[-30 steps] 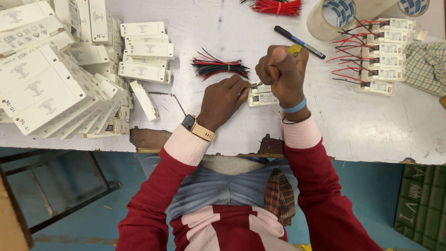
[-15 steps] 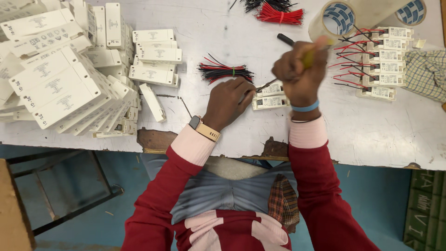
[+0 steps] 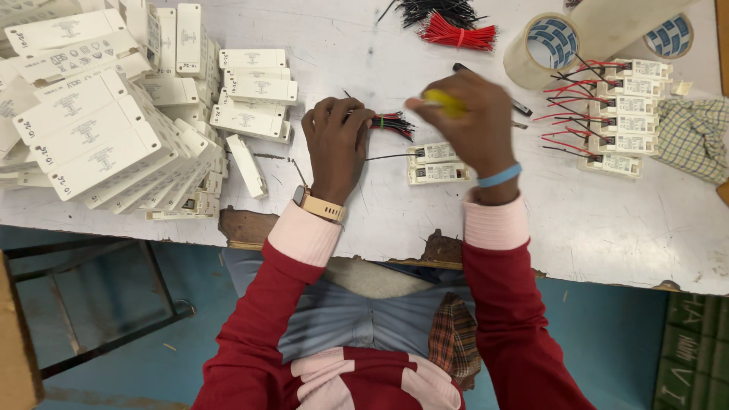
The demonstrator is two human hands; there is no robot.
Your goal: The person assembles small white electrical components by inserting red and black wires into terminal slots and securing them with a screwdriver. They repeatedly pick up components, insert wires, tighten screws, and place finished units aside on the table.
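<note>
- While I watch through the head camera, my left hand lies knuckles-up on the white painted desk, fingers curled over the near end of a small bundle of black, red and green wires; I cannot tell how firmly it pinches them.
- My right hand is closed around a yellow-handled tool, blurred, raised just above the desk.
- Under that hand sit two small white rectangular plastic modules, side by side and touching, with a thin dark wire running from them toward my left hand.
- To the left, a big heap of long white plastic housings is stacked and fanned out.
- Far right, a row of white modules with red and black leads lies beside a checked cloth.
- At the top edge: a tied bundle of red wires, a roll of clear tape and a black pen.
</note>
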